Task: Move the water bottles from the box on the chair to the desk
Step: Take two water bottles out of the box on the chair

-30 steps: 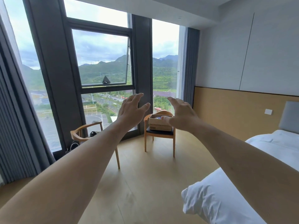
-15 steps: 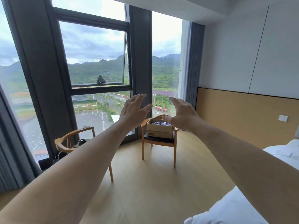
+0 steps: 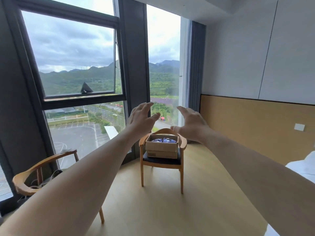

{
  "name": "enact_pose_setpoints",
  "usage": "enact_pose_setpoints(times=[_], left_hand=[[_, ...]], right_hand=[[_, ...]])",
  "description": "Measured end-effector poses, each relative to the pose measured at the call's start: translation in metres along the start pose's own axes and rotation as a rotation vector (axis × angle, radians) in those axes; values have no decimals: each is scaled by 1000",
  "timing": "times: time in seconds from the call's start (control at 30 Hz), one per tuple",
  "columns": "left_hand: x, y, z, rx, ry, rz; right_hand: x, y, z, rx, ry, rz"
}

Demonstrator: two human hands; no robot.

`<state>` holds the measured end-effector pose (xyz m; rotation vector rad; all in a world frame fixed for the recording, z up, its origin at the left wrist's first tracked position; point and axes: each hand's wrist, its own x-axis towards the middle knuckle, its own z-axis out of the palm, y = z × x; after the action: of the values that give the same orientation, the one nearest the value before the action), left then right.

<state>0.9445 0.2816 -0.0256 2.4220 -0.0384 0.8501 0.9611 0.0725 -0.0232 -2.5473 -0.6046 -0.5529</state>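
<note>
A brown cardboard box (image 3: 162, 149) sits on the dark seat of a wooden chair (image 3: 161, 163) by the window. Blue-and-white bottle tops (image 3: 163, 140) show inside the box. Both my arms stretch forward, well short of the chair. My left hand (image 3: 140, 119) and my right hand (image 3: 191, 124) hang in the air with spread fingers, palms facing each other, holding nothing. No desk is in view.
A second wooden chair (image 3: 34, 176) stands at the left by the tall window (image 3: 76, 65). A white bed (image 3: 303, 166) edges in at the right, below a wooden wall panel (image 3: 247, 126). Light wood floor (image 3: 153, 210) lies between me and the chairs.
The view has moved closer to the chair with the box and the bed has slid out to the right. Both hands stay raised and spread.
</note>
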Motion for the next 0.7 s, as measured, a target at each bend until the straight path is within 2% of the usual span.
enact_pose_setpoints(times=[0.23,0.43,0.7], left_hand=[[139,-59,43,-11,-4,59],[211,-109,96,-21,-57,29],[320,-173,171,5,-34,20]], right_hand=[[135,24,47,-25,30,46],[222,54,97,-60,-27,82],[350,109,167,-41,-34,65]])
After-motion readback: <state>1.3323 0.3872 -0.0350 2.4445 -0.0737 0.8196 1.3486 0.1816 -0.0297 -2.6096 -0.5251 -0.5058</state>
